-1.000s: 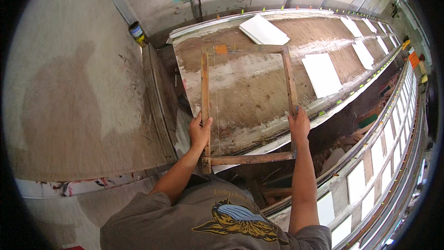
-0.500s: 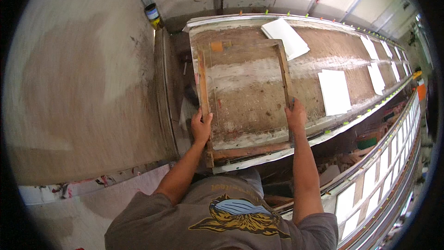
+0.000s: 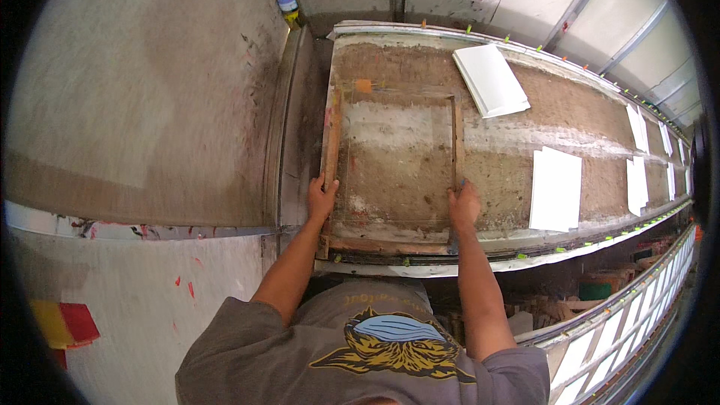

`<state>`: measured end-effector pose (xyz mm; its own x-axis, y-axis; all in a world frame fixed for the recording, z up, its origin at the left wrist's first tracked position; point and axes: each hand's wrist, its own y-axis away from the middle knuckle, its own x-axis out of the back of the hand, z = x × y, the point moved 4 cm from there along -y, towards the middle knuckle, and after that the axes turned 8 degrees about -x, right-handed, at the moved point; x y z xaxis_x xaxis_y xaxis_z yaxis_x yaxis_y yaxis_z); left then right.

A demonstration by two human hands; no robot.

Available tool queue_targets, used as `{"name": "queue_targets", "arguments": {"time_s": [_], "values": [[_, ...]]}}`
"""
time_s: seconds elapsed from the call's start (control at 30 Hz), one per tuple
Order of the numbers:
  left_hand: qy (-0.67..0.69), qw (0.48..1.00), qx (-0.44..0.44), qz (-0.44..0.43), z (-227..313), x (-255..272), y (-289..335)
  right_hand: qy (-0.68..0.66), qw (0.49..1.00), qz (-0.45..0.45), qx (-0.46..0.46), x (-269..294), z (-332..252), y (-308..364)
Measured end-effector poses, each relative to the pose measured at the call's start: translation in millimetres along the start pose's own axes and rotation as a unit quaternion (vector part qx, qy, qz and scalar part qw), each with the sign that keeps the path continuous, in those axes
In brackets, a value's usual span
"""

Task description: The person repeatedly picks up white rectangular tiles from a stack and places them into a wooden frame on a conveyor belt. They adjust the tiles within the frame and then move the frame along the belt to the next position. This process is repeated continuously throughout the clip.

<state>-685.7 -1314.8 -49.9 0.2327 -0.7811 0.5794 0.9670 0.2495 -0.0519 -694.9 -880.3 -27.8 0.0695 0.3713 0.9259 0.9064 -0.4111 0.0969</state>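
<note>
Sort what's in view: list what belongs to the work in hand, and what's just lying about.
In the work:
wooden frame, its opposite sides held by the left hand and right hand
long table beneath it
white sheets on the table, possibly; neither hand touches them

Seemingly just lying about:
blue-and-yellow container by the wall
red-and-yellow piece, lower left

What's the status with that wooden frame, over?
Left hand and right hand gripping wooden frame by opposite sides. Frame over stained table, contact unclear. White sheets to its right, outside it.
</note>
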Motion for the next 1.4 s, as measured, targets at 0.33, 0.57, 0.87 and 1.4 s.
{"name": "queue_targets", "arguments": {"time_s": [0.33,0.57,0.87,1.4], "values": [[-0.004,1.0,-0.003,-0.019,-29,-20,7,0.01,0.996,-0.076,-0.037,22,-9,6],[-0.048,0.998,-0.004,-0.045,17,-6,19,0.053,0.997,-0.053,-0.016,26,0,16],[0.059,0.995,-0.062,-0.044,5,-2,55,0.023,0.998,-0.044,-0.026,27,11,37],[0.065,0.994,-0.058,-0.069,-10,-17,53,0.05,0.998,0.045,0.013,0,40,36]]}}
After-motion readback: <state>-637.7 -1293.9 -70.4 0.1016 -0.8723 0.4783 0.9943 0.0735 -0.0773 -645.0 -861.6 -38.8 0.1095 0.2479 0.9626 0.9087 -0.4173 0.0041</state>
